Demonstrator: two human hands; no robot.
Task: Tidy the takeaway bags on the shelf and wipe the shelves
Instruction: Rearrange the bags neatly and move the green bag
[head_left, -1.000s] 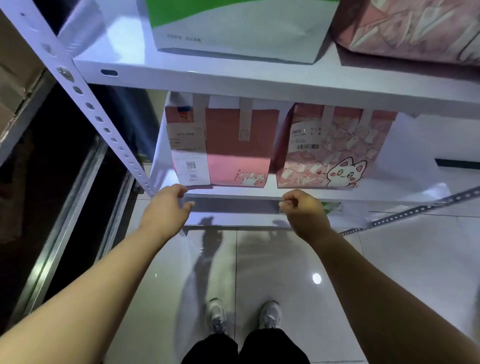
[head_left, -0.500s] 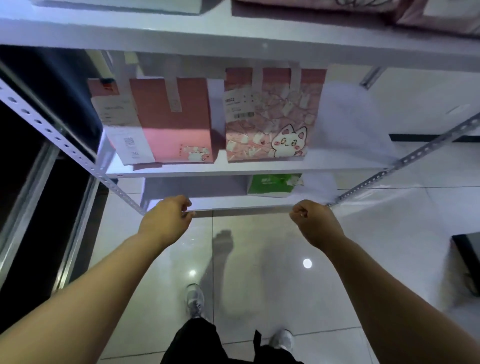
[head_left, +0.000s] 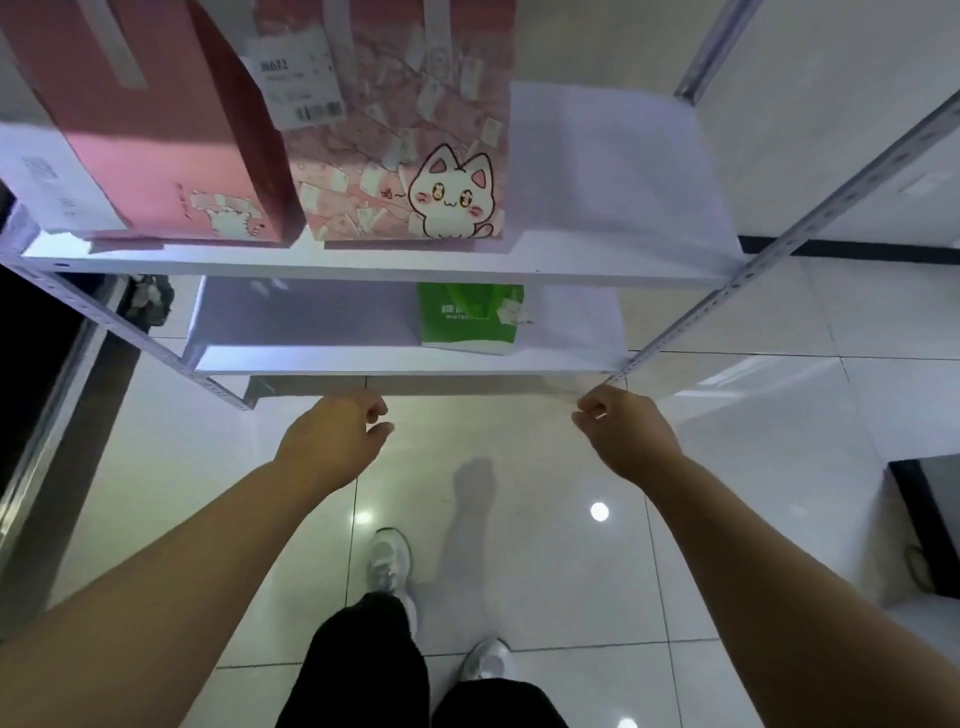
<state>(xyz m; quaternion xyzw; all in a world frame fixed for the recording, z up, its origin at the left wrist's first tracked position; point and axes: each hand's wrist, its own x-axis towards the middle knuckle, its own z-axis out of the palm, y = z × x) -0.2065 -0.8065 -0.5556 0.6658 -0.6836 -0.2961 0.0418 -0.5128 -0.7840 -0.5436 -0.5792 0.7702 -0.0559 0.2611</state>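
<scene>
Two takeaway bags stand side by side on the white middle shelf (head_left: 363, 270): a plain pink bag (head_left: 156, 156) with a white receipt on its left, and a pink cat-print bag (head_left: 405, 171) with a barcode label. A green bag (head_left: 470, 319) stands on the lower shelf (head_left: 311, 366), right of its middle. My left hand (head_left: 337, 441) hovers just in front of and below the lower shelf's front edge, fingers loosely curled, holding nothing. My right hand (head_left: 623, 436) is level with it near the right upright, fingers curled under, also holding nothing.
Perforated metal uprights frame the rack at the left (head_left: 130, 332) and right (head_left: 779, 244). The middle shelf's right part (head_left: 613, 182) is bare white. Glossy tiled floor (head_left: 519, 519) lies below, with my feet on it. A dark-framed object (head_left: 924, 519) sits on the floor at the right.
The view has tilted down: the top shelf has left the frame and the lower shelf with the green bag has come into view. Both hands have spread further apart.
</scene>
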